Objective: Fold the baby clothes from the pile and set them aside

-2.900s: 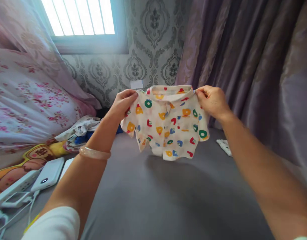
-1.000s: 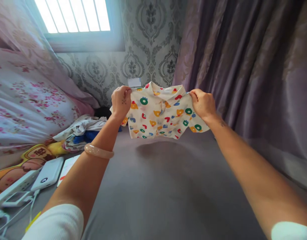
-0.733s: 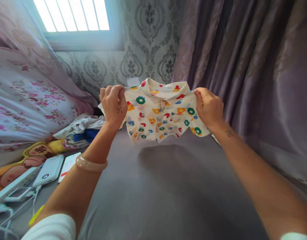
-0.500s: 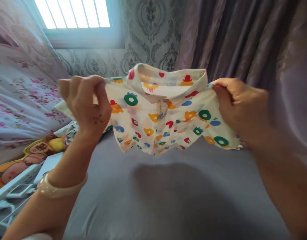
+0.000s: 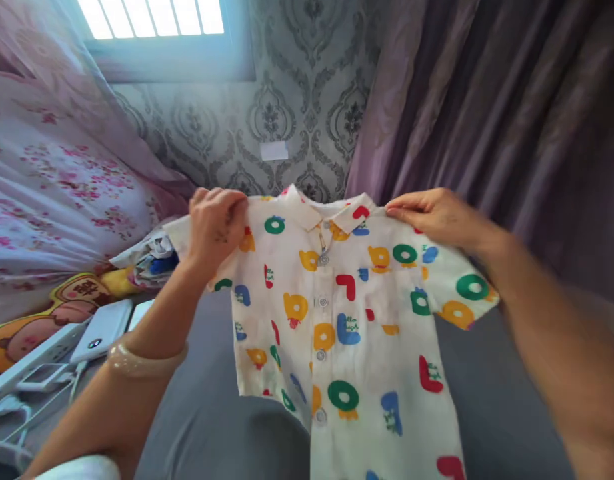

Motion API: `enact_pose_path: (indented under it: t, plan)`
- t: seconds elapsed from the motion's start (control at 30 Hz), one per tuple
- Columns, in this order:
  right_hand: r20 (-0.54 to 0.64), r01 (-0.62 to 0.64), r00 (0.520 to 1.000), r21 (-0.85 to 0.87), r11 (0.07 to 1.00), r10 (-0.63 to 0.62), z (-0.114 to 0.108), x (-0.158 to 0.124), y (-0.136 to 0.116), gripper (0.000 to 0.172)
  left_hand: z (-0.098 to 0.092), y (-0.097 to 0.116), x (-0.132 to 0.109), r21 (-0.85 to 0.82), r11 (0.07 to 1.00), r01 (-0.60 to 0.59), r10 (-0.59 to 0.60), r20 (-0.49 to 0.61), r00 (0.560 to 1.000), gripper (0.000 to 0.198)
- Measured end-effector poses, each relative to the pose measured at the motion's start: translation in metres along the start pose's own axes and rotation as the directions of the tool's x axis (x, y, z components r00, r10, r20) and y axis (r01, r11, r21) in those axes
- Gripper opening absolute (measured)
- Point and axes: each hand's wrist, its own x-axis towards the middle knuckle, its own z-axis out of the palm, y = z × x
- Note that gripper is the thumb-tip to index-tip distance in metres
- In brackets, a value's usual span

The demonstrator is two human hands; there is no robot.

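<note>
My left hand (image 5: 215,230) and right hand (image 5: 444,217) pinch the shirt (image 5: 357,340) at its 2 shoulders, its buttoned front spread between them. A power strip (image 5: 37,360) lies left of my left hand, nearer me.

The person's left hand (image 5: 218,223) is pinching one shoulder of a white, colorfully printed shirt (image 5: 357,293), while the right hand (image 5: 431,210) is gripping the other. The shirt is hanging, its button front facing the camera, above a gray sheet (image 5: 207,413). A pale device (image 5: 105,328) is lying beside a power strip (image 5: 41,358).
</note>
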Motion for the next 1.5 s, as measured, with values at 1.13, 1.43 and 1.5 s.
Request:
enact_pose_path:
  t: [1.13, 1.43, 1.5]
  plan:
    - [0.203, 0.055, 0.967, -0.756, 0.652, 0.154, 0.204, 0.016, 0.195, 0.041, 0.219, -0.030, -0.138, 0.301, 0.948, 0.102, -0.271, 0.598, 0.754, 0.029]
    - [0.282, 0.018, 0.940, -0.606, 0.796, 0.194, 0.215, 0.018, 0.215, 0.037, 0.247, -0.040, -0.133, 0.250, 0.952, 0.179, -0.307, 0.798, 0.518, 0.028]
    - [0.256, -0.110, 0.927, -0.510, 0.853, 0.273, 0.219, 0.026, 0.218, 0.031, 0.256, -0.043, -0.126, 0.243, 0.945, 0.218, -0.321, 0.815, 0.483, 0.024]
